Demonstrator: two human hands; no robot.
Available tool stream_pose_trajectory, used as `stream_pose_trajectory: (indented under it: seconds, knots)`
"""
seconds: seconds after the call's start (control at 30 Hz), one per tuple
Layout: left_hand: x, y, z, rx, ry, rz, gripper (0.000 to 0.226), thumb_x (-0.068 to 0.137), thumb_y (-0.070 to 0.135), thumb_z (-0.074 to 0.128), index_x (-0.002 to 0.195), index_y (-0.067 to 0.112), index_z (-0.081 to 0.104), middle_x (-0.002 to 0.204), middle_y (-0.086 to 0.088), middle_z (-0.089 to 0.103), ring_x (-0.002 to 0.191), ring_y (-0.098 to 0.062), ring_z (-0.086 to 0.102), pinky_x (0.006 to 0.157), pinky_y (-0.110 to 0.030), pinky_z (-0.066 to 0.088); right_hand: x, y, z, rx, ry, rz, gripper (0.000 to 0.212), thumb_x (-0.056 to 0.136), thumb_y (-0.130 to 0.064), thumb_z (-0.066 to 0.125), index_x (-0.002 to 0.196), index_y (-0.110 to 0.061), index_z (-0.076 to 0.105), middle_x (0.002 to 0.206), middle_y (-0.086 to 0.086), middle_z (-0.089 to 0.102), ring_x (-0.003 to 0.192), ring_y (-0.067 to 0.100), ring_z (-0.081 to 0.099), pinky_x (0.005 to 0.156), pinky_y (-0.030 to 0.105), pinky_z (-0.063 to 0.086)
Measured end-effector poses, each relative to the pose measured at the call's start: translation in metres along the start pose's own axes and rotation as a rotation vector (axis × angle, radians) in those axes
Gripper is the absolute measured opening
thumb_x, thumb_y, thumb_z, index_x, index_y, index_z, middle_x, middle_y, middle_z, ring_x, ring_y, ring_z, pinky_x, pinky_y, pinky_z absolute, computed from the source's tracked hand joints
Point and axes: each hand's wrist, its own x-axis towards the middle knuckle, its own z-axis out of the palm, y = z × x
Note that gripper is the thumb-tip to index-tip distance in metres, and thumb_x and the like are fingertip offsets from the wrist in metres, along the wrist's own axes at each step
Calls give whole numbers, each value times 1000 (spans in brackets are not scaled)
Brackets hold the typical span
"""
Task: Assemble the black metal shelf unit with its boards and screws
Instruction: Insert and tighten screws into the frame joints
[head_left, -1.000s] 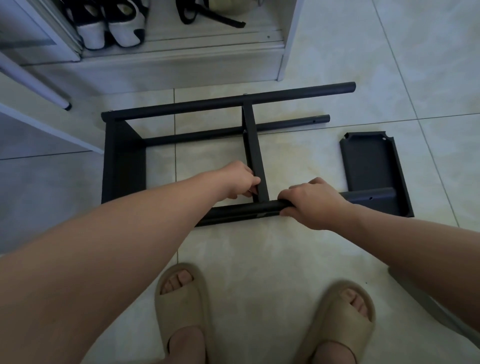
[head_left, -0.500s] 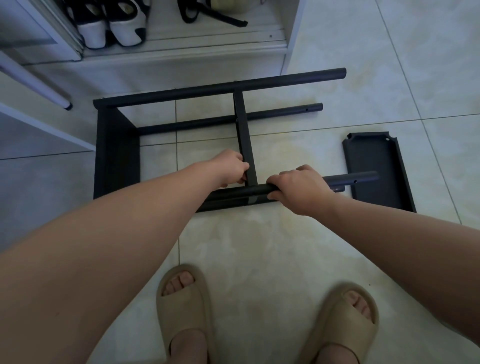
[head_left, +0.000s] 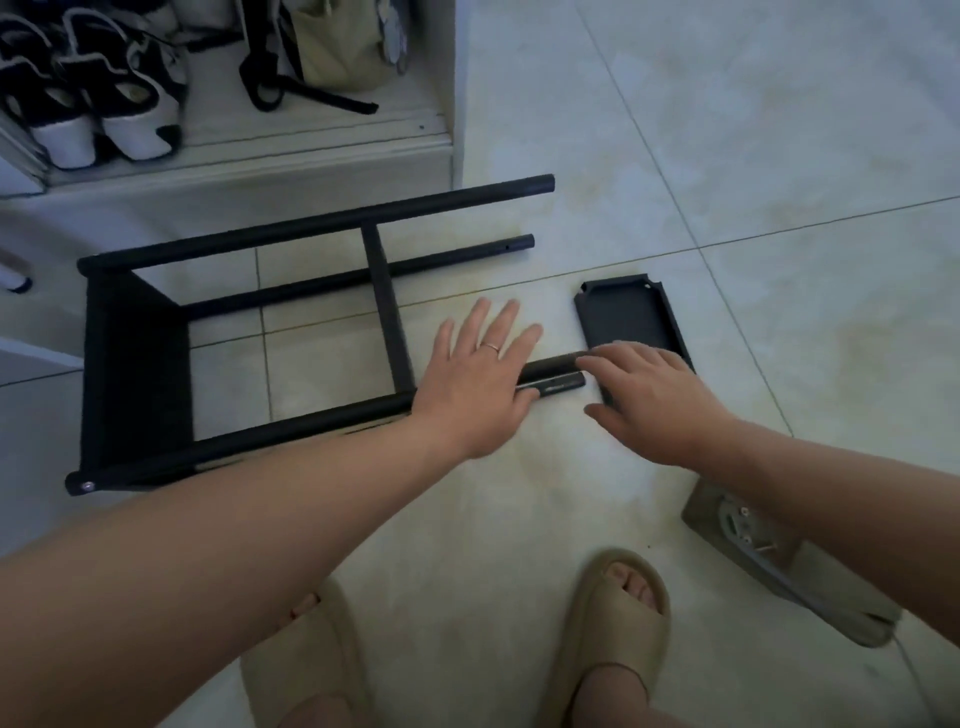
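The black metal shelf frame lies on its side on the tiled floor, with several round tubes, a cross bar and a dark panel at its left end. My left hand is spread flat with straight fingers over the near tube, its palm on or just above it. My right hand hovers with relaxed fingers over that tube's right end and the near edge of a loose black shelf board. Neither hand grips anything.
A white cabinet with shoes and a bag stands at the back left. A grey-green object with metal fittings lies on the floor at the right. My feet in beige slippers stand at the bottom.
Both hands let go of the frame's near tube and cross bar and now have open fingers. The frame has settled further left and lower, and the view shifted.
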Motion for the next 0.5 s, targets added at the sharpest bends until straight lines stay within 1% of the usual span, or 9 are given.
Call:
stream_pose_trajectory:
  seconds: [0.1, 0.17, 0.27, 0.33, 0.37, 0.43, 0.5]
  knots:
    - [10, 44, 10, 81, -38, 178, 69, 100, 58, 33, 159, 33, 6, 169, 1, -9, 154, -28, -12, 122, -55, 2, -39, 40, 7, 0, -39, 116, 65, 101, -51, 46, 158, -30, 23, 163, -2, 26, 151, 22, 21, 120, 41, 23]
    - [17, 72, 20, 99, -77, 259, 72, 100, 59, 34, 159, 32, 4, 169, 0, -11, 154, -28, -13, 122, -55, 3, -65, 67, 18, -4, -70, 176, 67, 102, -54, 42, 160, -32, 16, 166, 0, 19, 153, 23, 16, 121, 42, 22]
    - [26, 112, 36, 101, -144, 343, 73, 99, 60, 34, 159, 33, 2, 168, -1, -15, 154, -27, -16, 123, -55, 0, -102, 103, 38, 6, -145, 243, 68, 103, -52, 39, 161, -34, 8, 167, 0, 14, 154, 23, 12, 121, 42, 21]
    - [30, 134, 48, 108, -174, 388, 73, 100, 61, 33, 159, 33, 0, 167, 0, -16, 153, -27, -17, 123, -55, -2, -121, 124, 51, 42, -203, 279, 68, 103, -49, 40, 161, -33, 8, 167, 0, 15, 153, 23, 15, 119, 42, 24]
    - [31, 144, 54, 110, -187, 409, 73, 100, 61, 31, 159, 33, -1, 167, 1, -16, 153, -26, -17, 122, -56, -3, -129, 134, 57, 62, -225, 291, 67, 103, -49, 41, 160, -32, 10, 166, 0, 17, 151, 24, 20, 118, 42, 28]
    - [34, 160, 67, 96, -225, 429, 72, 100, 61, 29, 159, 33, -2, 168, 1, -14, 154, -26, -16, 122, -55, -3, -142, 152, 71, 78, -238, 305, 63, 102, -50, 42, 158, -30, 19, 160, 1, 27, 144, 27, 32, 112, 42, 36]
    - [37, 176, 78, 53, -307, 406, 72, 100, 61, 29, 159, 32, -1, 169, 1, -5, 155, -26, -7, 122, -53, 3, -150, 166, 86, 68, -235, 304, 56, 102, -47, 43, 152, -25, 29, 151, 4, 37, 134, 29, 42, 105, 40, 42]
